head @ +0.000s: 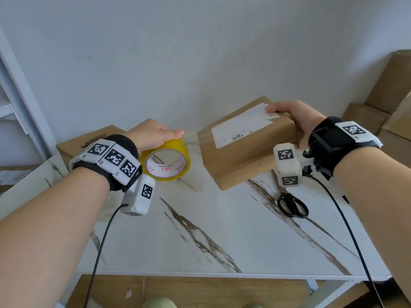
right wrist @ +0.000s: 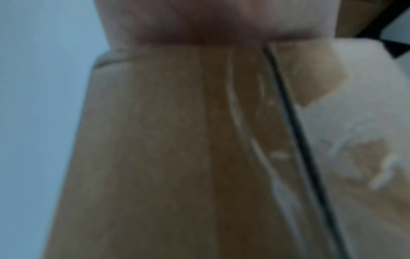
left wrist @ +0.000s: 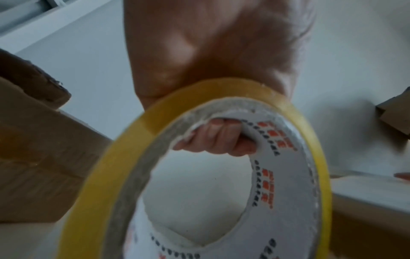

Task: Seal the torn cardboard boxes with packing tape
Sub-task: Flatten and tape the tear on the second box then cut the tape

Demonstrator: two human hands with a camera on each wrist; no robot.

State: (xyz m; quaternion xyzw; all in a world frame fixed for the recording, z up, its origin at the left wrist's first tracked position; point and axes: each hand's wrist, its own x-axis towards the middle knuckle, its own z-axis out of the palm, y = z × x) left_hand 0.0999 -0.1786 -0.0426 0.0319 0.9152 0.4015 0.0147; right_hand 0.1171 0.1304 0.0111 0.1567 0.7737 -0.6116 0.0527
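- The cardboard box [head: 242, 150] lies shut on the table [head: 200, 230], right of centre; its contents are hidden.
- The right hand [head: 293, 116] grips the box's far right corner.
- The left hand [head: 153, 135] holds the yellow tape roll [head: 165, 161] upright, left of the box.
- Only the left wrist view shows fingers [left wrist: 217, 138] curled through the roll's core.
- Only the head view shows the scissors [head: 291, 203].

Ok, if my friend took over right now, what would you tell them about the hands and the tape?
Left hand grips the yellow packing tape roll, fingers hooked through its core, a strip running to the box.
Right hand holds the brown cardboard box with the white label, tilted on the white marble table.
Black scissors lie by the right wrist.
Done: taping started. Left: finish the strip, cut it, press it down.
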